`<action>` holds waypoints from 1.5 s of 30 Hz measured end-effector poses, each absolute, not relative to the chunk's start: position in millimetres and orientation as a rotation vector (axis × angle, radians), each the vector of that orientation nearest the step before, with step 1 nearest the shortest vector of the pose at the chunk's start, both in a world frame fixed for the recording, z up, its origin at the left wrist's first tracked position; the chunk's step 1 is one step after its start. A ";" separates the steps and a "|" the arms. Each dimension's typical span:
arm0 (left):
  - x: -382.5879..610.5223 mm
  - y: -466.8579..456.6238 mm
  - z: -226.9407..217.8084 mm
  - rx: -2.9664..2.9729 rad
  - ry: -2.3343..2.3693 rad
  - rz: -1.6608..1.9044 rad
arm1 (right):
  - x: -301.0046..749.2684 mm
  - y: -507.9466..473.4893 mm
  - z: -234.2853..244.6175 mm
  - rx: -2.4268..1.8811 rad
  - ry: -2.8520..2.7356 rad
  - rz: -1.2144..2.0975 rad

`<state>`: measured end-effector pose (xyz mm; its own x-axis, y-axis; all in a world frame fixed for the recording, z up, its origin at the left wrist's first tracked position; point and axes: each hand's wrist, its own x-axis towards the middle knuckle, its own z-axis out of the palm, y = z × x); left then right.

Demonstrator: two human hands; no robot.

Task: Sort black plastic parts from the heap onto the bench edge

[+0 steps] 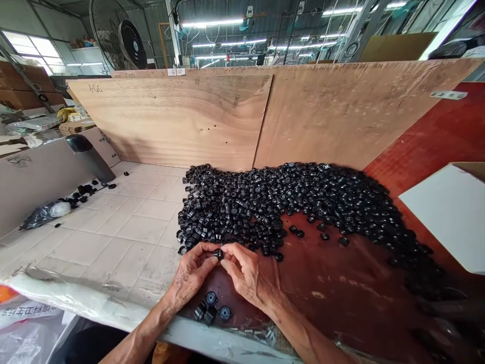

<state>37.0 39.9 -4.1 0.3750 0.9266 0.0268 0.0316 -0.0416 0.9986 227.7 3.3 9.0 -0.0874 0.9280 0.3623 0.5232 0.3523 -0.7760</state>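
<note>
While pinching a small black part (217,254) between the fingertips of the left hand (192,270) and the right hand (244,270), holding it right where both meet, just in front of the near edge of a broad heap of black parts (235,202). Grasping it from both sides, with thumbs toward the body and index fingers on the far side; cannot tell which hand bears more of it. Can see, between the forearms, a small cluster of loose black parts (210,299), with round faces turned up on two. Have a dark red sheet (333,293) to the right, partly covered by the heap, and a pale tile-patterned surface (132,222) to the left. Can make out a few single parts (344,241) lying apart on the sheet. Beyond the heap, see a plywood partition (182,116) running along the back, with a seam near the middle. Note, on the left, a grey bottle with a dark lid (91,156), with small dark pieces (85,191) near its base and a dark plastic bag (38,216) closer in. Find a white box (447,212) at the far right, beside a red panel (435,134). Above the partition, see a fan (132,45) at left and lit tubes (212,23) overhead.
</note>
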 end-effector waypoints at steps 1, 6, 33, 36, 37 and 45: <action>37.2 39.8 -3.2 1.384 0.926 0.924 | 228.2 3.3 8.3 -1.276 -1.757 0.580; 36.8 39.7 -0.2 1.349 0.930 0.944 | 229.4 0.3 17.7 -1.377 -1.770 0.565; 26.4 34.0 6.9 1.960 1.076 0.574 | 237.1 8.8 1.3 -1.571 -1.645 0.976; 30.7 40.1 -1.4 1.939 1.418 0.773 | 240.5 13.9 -10.4 -1.493 -1.811 0.556; 32.5 43.3 -5.9 1.940 1.495 0.821 | 240.6 15.8 -15.1 -1.473 -1.870 0.513; 35.3 52.5 -25.6 2.135 1.471 0.882 | 236.9 20.6 -27.3 -1.505 -1.960 0.463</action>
